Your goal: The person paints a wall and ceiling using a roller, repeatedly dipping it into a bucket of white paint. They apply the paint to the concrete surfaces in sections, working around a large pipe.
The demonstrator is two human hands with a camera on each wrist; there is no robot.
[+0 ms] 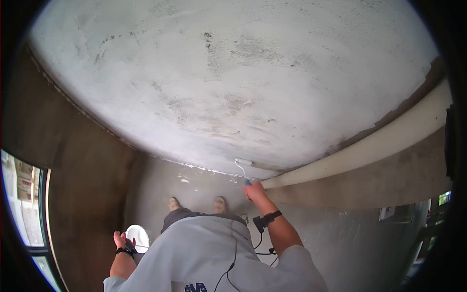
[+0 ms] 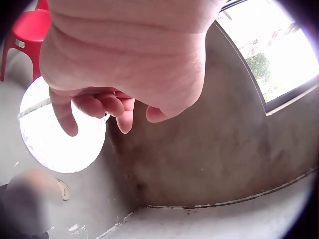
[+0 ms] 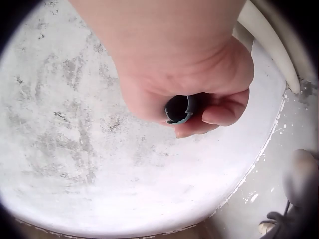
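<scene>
My right hand (image 1: 255,192) grips the teal-ended handle (image 3: 178,109) of a small paint roller. The white roller head (image 1: 243,161) lies against the lower edge of the white-coated wall (image 1: 219,87). In the right wrist view the fingers of the right hand (image 3: 199,107) curl tightly round the handle's hollow end. My left hand (image 1: 120,239) hangs low at my side, its fingers (image 2: 94,104) curled round the thin wire handle of a round white paint pail (image 2: 60,139), also seen in the head view (image 1: 138,237).
A cream pipe (image 1: 369,146) runs along the wall base to the right. A window (image 1: 24,204) is at the left, a red stool (image 2: 27,30) stands behind the pail. My two shoes (image 1: 220,203) stand on the bare grey floor near the wall.
</scene>
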